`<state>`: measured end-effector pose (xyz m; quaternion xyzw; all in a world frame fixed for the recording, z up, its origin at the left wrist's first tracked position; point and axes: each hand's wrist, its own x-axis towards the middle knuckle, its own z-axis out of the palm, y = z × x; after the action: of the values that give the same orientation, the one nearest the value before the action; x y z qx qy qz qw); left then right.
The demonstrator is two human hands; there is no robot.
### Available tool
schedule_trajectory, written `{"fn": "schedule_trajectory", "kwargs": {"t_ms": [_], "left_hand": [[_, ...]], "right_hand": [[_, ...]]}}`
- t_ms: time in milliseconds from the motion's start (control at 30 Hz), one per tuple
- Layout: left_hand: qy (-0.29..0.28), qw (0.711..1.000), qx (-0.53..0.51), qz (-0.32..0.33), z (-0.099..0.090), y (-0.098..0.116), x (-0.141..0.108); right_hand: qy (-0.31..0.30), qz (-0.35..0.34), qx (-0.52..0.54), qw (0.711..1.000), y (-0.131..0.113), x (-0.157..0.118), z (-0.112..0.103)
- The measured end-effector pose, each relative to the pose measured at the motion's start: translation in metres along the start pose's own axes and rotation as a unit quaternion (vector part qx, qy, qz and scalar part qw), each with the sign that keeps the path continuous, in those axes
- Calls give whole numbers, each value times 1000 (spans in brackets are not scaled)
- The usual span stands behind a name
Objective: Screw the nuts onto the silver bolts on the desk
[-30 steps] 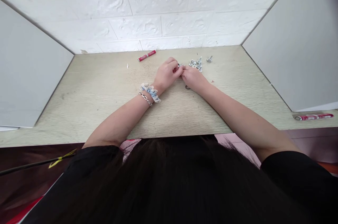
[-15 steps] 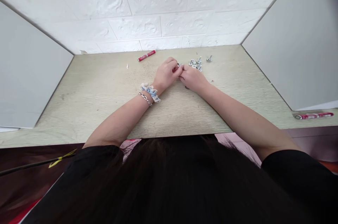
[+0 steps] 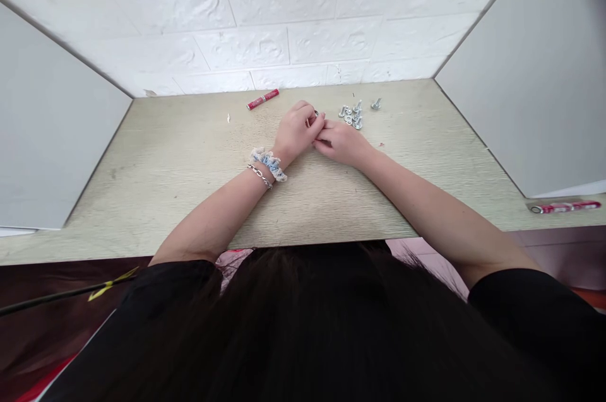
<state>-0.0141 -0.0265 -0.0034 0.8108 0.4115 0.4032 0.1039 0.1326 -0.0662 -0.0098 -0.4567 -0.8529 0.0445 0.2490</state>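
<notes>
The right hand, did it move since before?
Yes, the right hand moved a little to the left, away from the bolts lying on the table.

- black top (image 3: 95,351) with 2 short sleeves (image 3: 530,298)
- ruffled blue-and-white hair tie (image 3: 269,164) around left wrist
- silver chain bracelet (image 3: 260,176) beside it

Soft, diffuse light is falling brightly over the pale desk (image 3: 165,168), leaving only faint shadows; the white wall (image 3: 265,4) is looking washed out, wide-angle distortion is stretching the edges, and the small hardware (image 3: 356,117) is appearing slightly soft.
</notes>
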Motion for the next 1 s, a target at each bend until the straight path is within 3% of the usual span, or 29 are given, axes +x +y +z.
{"fn": "schedule_trajectory", "kwargs": {"t_ms": [300,533,833,1000], "left_hand": [[15,999,-34,-19,0,-1,3],[7,999,-41,23,-2,3,-1],[-77,992,-43,95,-3,6,-4],[-70,995,-18,75,-2,3,-5]], "right_hand": [[83,86,97,988,2,3,-6],[138,196,244,940,5,3,-4],[93,297,408,858,10,12,-6],[73,262,419,866,19,11,-1]]}}
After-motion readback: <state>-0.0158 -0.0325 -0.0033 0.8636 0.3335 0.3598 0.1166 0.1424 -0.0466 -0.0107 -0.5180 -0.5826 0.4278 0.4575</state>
